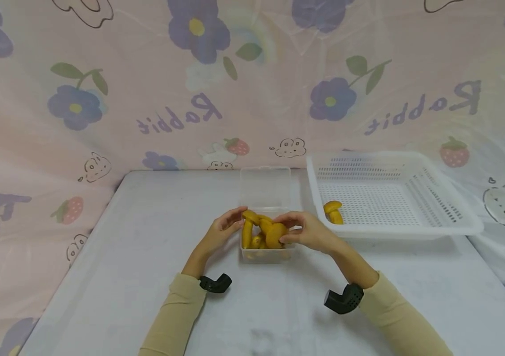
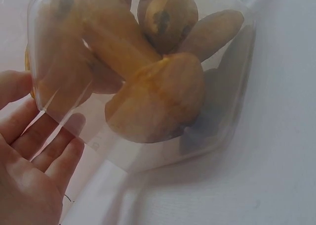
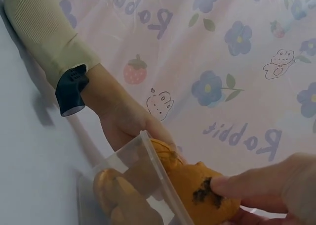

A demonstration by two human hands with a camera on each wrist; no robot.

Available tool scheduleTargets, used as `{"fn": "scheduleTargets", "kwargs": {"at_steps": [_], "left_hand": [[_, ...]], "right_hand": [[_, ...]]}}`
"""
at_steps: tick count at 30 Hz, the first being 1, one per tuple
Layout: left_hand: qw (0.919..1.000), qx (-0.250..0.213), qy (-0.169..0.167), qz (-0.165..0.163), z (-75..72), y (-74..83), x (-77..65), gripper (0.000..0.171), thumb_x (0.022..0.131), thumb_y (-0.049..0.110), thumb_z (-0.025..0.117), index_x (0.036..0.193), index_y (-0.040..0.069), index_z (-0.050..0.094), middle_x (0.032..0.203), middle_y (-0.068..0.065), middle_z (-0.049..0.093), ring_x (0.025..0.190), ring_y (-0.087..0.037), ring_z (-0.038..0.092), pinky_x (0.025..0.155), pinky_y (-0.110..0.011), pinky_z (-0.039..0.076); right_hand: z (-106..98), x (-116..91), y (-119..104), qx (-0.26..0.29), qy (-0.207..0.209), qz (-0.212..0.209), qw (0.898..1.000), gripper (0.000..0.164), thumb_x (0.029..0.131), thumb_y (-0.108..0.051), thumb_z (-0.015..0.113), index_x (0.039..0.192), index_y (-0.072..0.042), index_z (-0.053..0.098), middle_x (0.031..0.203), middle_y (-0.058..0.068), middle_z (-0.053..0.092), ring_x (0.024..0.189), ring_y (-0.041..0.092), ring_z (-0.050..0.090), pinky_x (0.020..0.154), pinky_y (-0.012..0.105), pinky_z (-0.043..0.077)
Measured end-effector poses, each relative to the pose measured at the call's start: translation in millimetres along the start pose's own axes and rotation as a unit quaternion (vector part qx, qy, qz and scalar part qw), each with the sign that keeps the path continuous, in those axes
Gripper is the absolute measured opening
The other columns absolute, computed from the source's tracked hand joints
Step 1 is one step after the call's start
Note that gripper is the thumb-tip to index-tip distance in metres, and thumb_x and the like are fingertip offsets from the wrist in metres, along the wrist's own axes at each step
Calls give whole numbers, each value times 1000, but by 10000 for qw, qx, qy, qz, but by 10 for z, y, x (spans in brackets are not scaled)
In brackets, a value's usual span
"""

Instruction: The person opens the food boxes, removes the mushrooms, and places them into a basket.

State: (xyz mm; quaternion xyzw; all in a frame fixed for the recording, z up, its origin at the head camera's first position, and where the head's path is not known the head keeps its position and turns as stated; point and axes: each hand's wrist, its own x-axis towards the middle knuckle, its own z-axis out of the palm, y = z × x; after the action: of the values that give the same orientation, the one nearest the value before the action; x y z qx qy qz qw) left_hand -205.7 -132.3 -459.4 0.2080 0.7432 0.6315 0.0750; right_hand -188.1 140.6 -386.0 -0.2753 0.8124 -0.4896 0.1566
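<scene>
A small clear plastic box (image 1: 267,255) with its lid (image 1: 265,187) swung back stands on the table, filled with several yellow mushrooms (image 1: 247,232). My right hand (image 1: 308,231) pinches one yellow mushroom (image 3: 197,193) between thumb and fingers at the box's right side. A dark patch marks that mushroom in the right wrist view. On the opposite side my left hand (image 1: 222,230) rests its fingers against the box wall, thumb by the rim. Through the clear wall in the left wrist view, a mushroom cap (image 2: 155,99) and stems show.
A white perforated basket (image 1: 412,230) stands at the back right, with a single yellow mushroom (image 1: 334,212) in its near left corner. Behind the white table (image 1: 154,207) hangs a printed curtain (image 1: 252,99). Black wrist cameras (image 1: 345,299) jut from both wrists.
</scene>
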Motion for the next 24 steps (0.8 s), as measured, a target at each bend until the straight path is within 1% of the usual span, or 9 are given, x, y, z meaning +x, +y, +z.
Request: {"fn": "scheduleTargets", "kwargs": {"at_steps": [4,7,9,12,14,16,20,22,24], "left_hand": [[10000,30,13,-71,5,5,1,45,101,15,50,142,1,42,147,-21,46,135,-27,46,105,-14,44],[9999,27,54,-112,-1,9,-2,45,100,16,50,142,2,42,147,-20,47,137,-35,43,108,-18,43],[9999,-24,61,-119,-6,8,-2,45,100,16,50,142,2,42,147,-20,46,138,-36,42,109,-18,43],[9999,-70,16,-89,-8,-1,3,45,100,15,50,143,1,41,147,-21,46,139,-37,41,107,-14,42],[10000,-78,0,-46,-9,-9,4,46,100,14,50,143,0,41,147,-22,45,139,-38,40,106,-12,41],[10000,-68,4,-45,-7,-15,5,46,100,14,49,143,-1,41,147,-23,45,139,-38,40,106,-11,41],[10000,-29,7,-52,-5,-14,6,45,101,12,48,143,0,40,148,-23,45,139,-38,40,112,-22,42],[10000,-16,7,-48,-4,-16,7,44,101,10,47,143,0,40,147,-23,45,139,-38,40,114,-30,41],[10000,-14,7,-28,-2,-23,9,44,100,8,47,143,-1,40,147,-23,45,138,-38,41,114,-35,40]], "right_hand": [[-42,-44,-28,372,73,79,9993,41,84,-4,71,121,7,59,126,27,59,108,29,59,89,25,58],[-60,-57,-43,563,70,43,9984,42,83,-3,72,121,8,58,126,28,58,106,23,59,86,20,57],[-64,-61,-41,589,74,7,9982,42,82,-2,73,120,8,58,126,28,58,104,17,59,86,19,57],[-70,-79,-29,592,85,-38,9982,43,82,-2,73,121,7,58,127,27,58,102,13,59,86,19,57],[-74,-93,-24,620,104,-47,9980,43,82,-1,73,121,7,59,127,27,58,104,15,59,87,20,57],[-80,-108,-27,595,163,-77,9981,42,82,-1,73,121,7,59,127,27,58,107,22,60,87,21,58],[-110,-129,-38,550,327,-107,9979,42,82,1,72,121,7,59,127,27,58,112,33,59,86,22,58],[-135,-138,-45,602,377,-88,9974,42,82,1,71,122,7,58,127,28,58,112,31,60,86,22,58],[-166,-152,-58,679,377,-44,9970,44,82,2,71,123,8,57,128,29,57,111,26,61,86,21,58]]}}
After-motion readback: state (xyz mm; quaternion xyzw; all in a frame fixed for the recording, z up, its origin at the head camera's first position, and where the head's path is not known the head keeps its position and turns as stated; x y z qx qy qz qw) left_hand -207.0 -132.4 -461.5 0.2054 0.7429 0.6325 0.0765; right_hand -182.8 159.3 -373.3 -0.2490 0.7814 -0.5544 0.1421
